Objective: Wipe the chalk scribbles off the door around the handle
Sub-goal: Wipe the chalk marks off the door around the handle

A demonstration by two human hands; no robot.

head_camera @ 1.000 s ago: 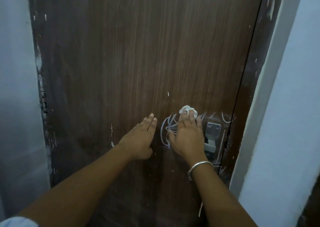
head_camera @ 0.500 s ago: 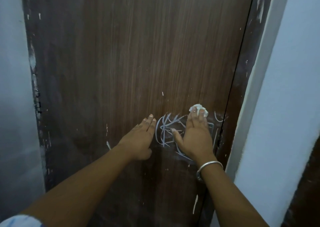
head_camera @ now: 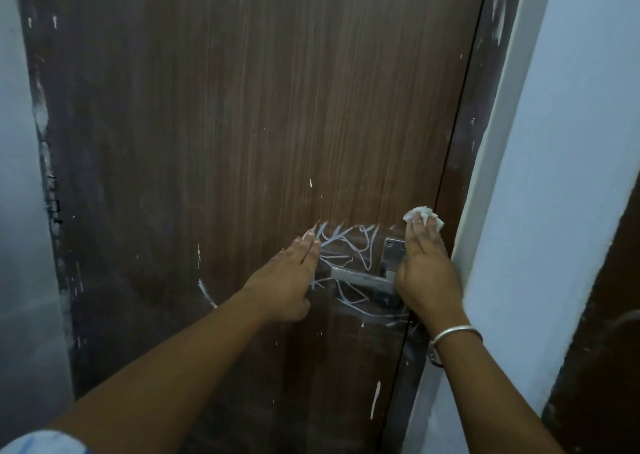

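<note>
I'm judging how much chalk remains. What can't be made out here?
Head view:
- White chalk scribbles: any beneath the right hand or left hand are covered.
- Crumpled white tissue: mostly hidden under that hand.
- Grey metal lever handle: right end behind the right hand.
- Brown wooden door: top and bottom cut off by picture edges.

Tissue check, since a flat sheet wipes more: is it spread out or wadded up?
Wadded up: the tissue is a crumpled white lump beyond the straight fingers of the right hand, against the door.
</note>
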